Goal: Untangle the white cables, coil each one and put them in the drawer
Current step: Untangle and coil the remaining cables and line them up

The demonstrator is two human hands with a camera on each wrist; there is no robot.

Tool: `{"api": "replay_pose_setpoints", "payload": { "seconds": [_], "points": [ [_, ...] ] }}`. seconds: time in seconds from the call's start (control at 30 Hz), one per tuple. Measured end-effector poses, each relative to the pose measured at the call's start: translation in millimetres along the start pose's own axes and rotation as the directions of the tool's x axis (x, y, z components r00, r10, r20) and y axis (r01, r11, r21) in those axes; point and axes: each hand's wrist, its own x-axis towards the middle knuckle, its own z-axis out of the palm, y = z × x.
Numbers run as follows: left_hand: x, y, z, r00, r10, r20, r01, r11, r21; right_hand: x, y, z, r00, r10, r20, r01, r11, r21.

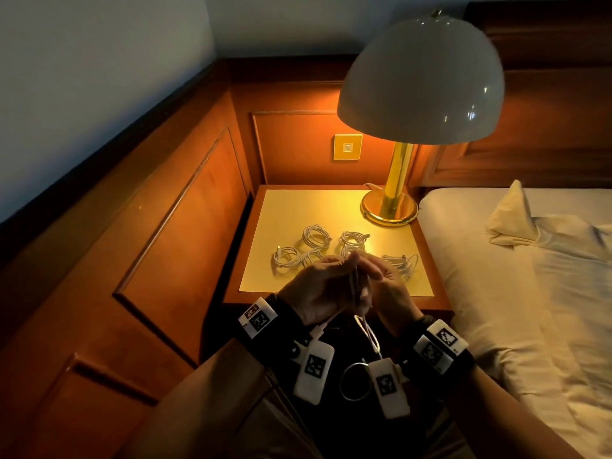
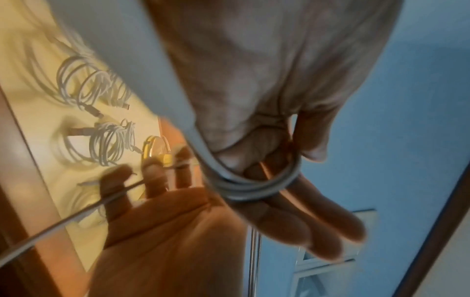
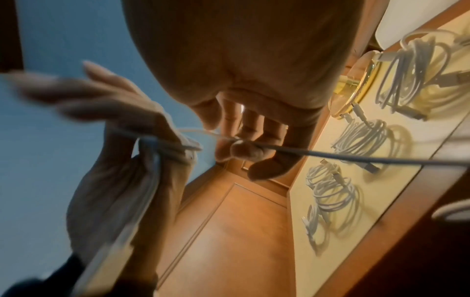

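Over the nightstand's front edge, my left hand and right hand meet around one white cable, whose tail hangs below them. In the left wrist view, a few turns of the cable are wound round my left hand's straight fingers, with the thumb against the loops. My right hand pinches the free strand, which runs taut to the loops. Several coiled white cables lie on the nightstand top. No drawer shows in any view.
A brass lamp base stands at the nightstand's back right under a wide white shade. A bed with pale sheets borders the right side. Wooden wall panelling closes in the left and back.
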Motion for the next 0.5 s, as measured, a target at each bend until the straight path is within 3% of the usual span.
{"api": "replay_pose_setpoints", "payload": {
  "seconds": [0.1, 0.17, 0.2, 0.23, 0.3, 0.37, 0.4, 0.43, 0.5],
  "points": [
    [4.4, 9.3, -4.8, 0.982, 0.082, -0.172, -0.074, 0.996, 0.049, -5.1, 9.2, 3.9, 0.989, 0.111, 0.095, -0.102, 0.990, -0.098],
    [8.3, 13.0, -15.9, 0.949, 0.140, -0.283, -0.069, 0.967, 0.247, -9.4, 10.9, 6.3, 0.970, 0.191, 0.154, -0.137, 0.942, -0.306],
    [10.3, 12.9, -22.2, 0.927, 0.194, -0.321, -0.044, 0.907, 0.418, -11.5, 11.2, 6.4, 0.958, 0.224, 0.177, -0.138, 0.906, -0.399],
    [11.9, 12.8, -27.7, 0.909, 0.252, -0.331, -0.007, 0.804, 0.594, -12.7, 11.4, 5.1, 0.954, 0.234, 0.187, -0.120, 0.871, -0.476],
    [12.1, 10.3, -40.4, 0.915, 0.298, -0.271, 0.090, 0.506, 0.858, -14.2, 8.7, 0.3, 0.971, 0.162, 0.176, -0.033, 0.819, -0.572],
    [8.9, 9.0, -51.4, 0.947, 0.226, -0.227, 0.159, 0.286, 0.945, -13.4, 1.3, -6.2, 0.990, 0.028, 0.142, 0.062, 0.802, -0.594],
    [6.7, 9.0, -54.2, 0.959, 0.158, -0.234, 0.186, 0.268, 0.945, -11.9, -3.9, -9.9, 0.990, -0.042, 0.137, 0.117, 0.789, -0.604],
    [3.9, 8.7, -52.7, 0.962, 0.089, -0.256, 0.216, 0.321, 0.922, -9.8, -9.2, -13.7, 0.984, -0.104, 0.145, 0.172, 0.770, -0.614],
    [0.6, 5.4, -46.8, 0.953, -0.009, -0.304, 0.266, 0.510, 0.818, -5.6, -18.9, -19.1, 0.967, -0.188, 0.171, 0.254, 0.742, -0.621]
  ]
}}
